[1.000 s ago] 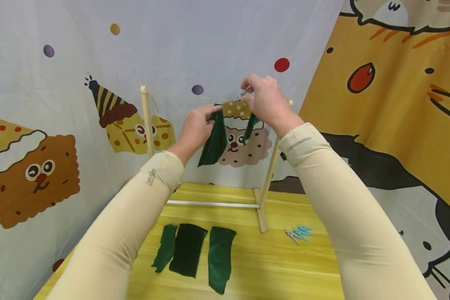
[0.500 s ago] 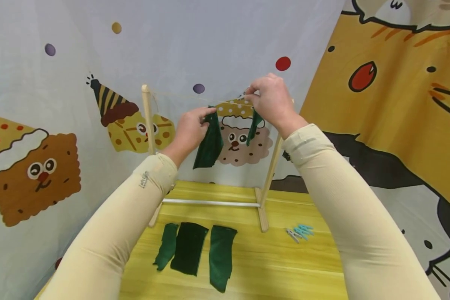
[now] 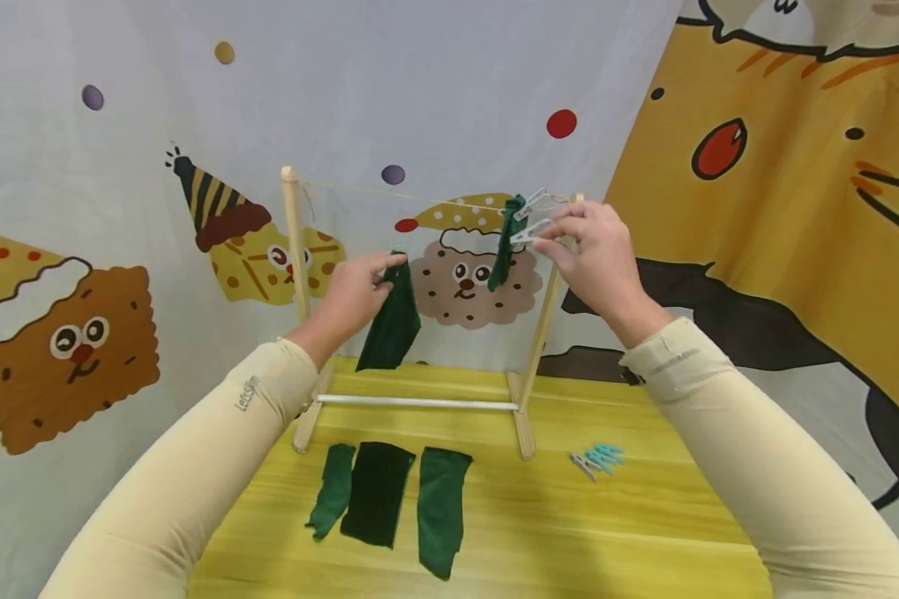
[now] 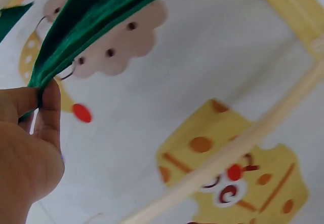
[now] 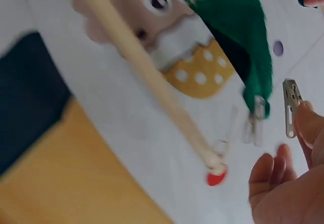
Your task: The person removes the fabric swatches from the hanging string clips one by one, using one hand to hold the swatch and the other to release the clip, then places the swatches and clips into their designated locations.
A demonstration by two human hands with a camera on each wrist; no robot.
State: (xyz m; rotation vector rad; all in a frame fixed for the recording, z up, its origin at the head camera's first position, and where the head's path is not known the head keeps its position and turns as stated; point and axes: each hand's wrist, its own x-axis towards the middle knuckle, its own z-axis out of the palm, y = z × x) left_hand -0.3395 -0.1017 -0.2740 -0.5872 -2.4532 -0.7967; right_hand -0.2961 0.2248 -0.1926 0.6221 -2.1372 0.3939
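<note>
**One cloth pinned, one in hand, three waiting**

While my right hand (image 3: 595, 254) sits up by the right post of the wooden rack (image 3: 294, 249), its fingers pinch a pale clothespin (image 3: 530, 235) right beside the green cloth (image 3: 505, 241) that already hangs from the string (image 3: 389, 193). A second pale pin appears to clamp that cloth's top edge to the line; in the right wrist view this area is too blurred to confirm the grip. My left hand (image 3: 354, 291) is well apart from the right, lower and nearer the left post, pinching the top corner of a second green cloth (image 3: 391, 323), which dangles free below the string and is not yet on it; the left wrist view shows thumb and fingers closed on its folded edge.

By my judgement the job is early: one piece is hung, one is held but unpinned, and three more green pieces (image 3: 378, 499) lie flat on the yellow table (image 3: 644, 532). A small cluster of blue clothespins (image 3: 601, 459) waits near the rack's right foot.
</note>
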